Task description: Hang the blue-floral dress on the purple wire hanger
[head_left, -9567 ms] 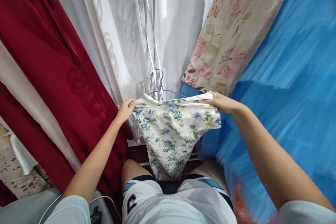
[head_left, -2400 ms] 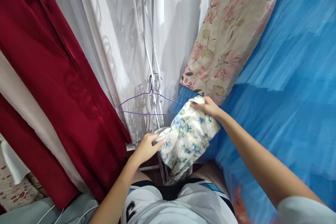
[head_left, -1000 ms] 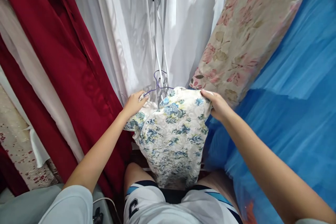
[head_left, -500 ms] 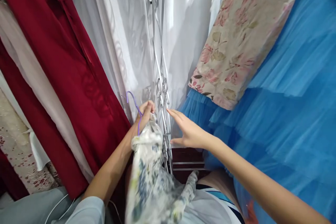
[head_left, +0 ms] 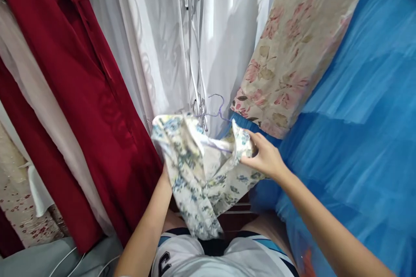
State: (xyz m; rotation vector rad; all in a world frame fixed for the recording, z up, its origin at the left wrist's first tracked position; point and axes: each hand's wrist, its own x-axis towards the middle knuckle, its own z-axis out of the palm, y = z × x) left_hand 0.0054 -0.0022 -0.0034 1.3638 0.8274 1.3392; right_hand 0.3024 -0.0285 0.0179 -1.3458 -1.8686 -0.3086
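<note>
Farthest left of the white metal scrollwork hangs a pale cloth dotted with red flowers, then, closer to it, a deep red gown; white drapery falls behind the scrollwork. The left forearm rises left of the scrollwork, and its hand is hidden by cloth, so its grip cannot be told. The blue-flowered garment, partly blurred, hangs before the scrollwork's lower end, spreading to both sides. A purple hanger shows its hook just right of the scrollwork, its bar inside the garment's opening. Farther right, the right hand pinches the garment's edge between thumb and curled fingers. Beyond are a rose-printed panel and blue tulle.
</note>
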